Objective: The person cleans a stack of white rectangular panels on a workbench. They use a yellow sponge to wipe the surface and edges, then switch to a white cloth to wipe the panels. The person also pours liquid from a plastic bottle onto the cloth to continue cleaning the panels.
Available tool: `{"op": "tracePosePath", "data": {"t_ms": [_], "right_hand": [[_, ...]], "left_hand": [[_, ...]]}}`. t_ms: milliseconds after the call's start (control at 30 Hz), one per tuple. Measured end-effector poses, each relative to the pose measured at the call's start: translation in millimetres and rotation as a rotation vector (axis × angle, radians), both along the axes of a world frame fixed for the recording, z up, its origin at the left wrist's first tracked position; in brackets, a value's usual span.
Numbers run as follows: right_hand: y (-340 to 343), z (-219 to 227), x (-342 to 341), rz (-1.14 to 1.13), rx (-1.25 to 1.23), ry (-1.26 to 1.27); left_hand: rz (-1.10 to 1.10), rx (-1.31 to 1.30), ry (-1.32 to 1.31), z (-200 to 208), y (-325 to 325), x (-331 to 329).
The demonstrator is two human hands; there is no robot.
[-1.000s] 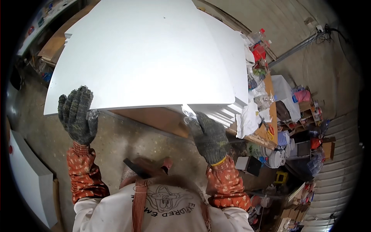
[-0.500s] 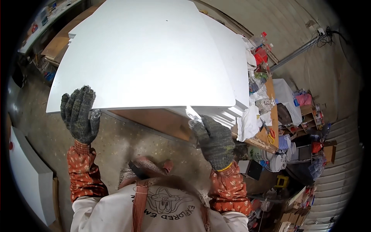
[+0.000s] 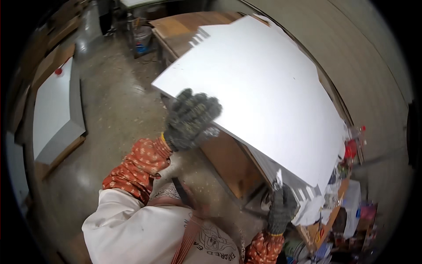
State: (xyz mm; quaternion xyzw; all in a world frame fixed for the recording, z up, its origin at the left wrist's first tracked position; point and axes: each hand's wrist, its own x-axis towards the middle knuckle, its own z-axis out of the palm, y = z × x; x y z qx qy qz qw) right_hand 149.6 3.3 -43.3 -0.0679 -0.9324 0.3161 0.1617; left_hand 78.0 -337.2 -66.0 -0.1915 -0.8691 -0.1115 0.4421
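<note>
A large white panel (image 3: 259,92) lies on top of a stack of similar panels. My left hand (image 3: 191,116), in a dark grey knit glove, rests at the panel's near edge, with its fingers over the surface and its thumb apart below. Something shiny and clear shows at the thumb's tip. Lower right, beside the stack's near corner, my right hand (image 3: 282,207) wears a matching glove. Its fingers are closed, and a small pale strip (image 3: 279,177) sticks up from them; its kind cannot be made out.
A wooden table (image 3: 338,211) right of the stack carries crumpled white paper (image 3: 310,211), orange-handled scissors (image 3: 319,232) and plastic bottles. Another stack of white panels (image 3: 55,110) lies on the floor at left. Brown board (image 3: 233,165) stands under the near edge.
The view has turned left, so the stack now appears farther right and slanted. My left hand has moved along the near edge towards its middle. My right hand remains near the right corner.
</note>
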Motion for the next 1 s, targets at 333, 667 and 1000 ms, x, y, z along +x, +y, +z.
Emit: {"op": "tracePosePath", "data": {"t_ms": [333, 667, 1000], "right_hand": [[-18, -31, -34, 0.473, 0.748, 0.524], [-166, 25, -47, 0.9, 0.351, 0.422], [-267, 94, -106, 1.09, 0.838, 0.41]], "left_hand": [[0.193, -0.051, -0.026, -50, -27, 11], [0.335, 0.267, -0.228, -83, -118, 71], [0.222, 0.252, -0.559, -161, -89, 90]]}}
